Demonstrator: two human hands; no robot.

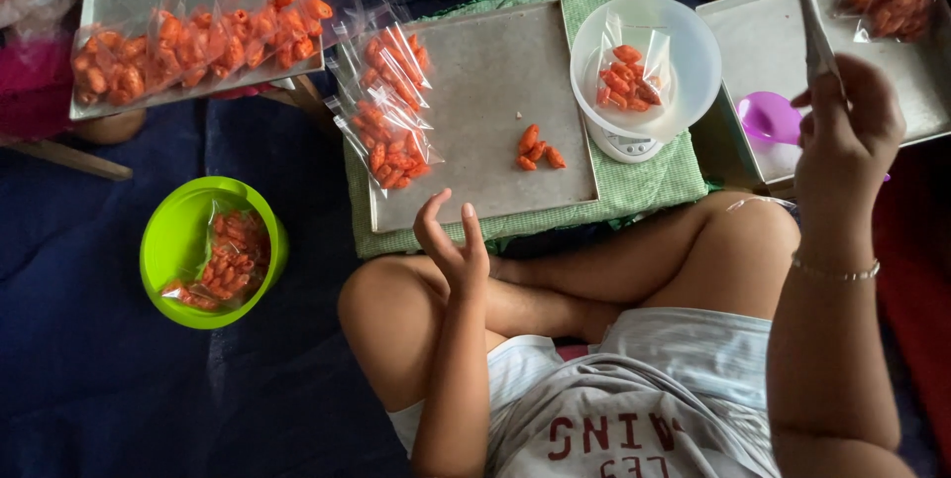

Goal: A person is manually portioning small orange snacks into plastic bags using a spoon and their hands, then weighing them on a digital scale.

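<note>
Over on the left there's a green bowl (pixel 178 230) with a bagged snack pack (pixel 223 260) in it, then the left hand (pixel 454 245) hanging open and empty just below the metal tray (pixel 475 131) holding loose orange snacks (pixel 538 148), and the right hand (pixel 842 131) gripping a metal ladle (pixel 814 27) beside the white scale bowl (pixel 684 52).

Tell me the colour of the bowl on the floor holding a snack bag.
Bright lime green bowl, seen best in the head view, at the lower left.
</note>
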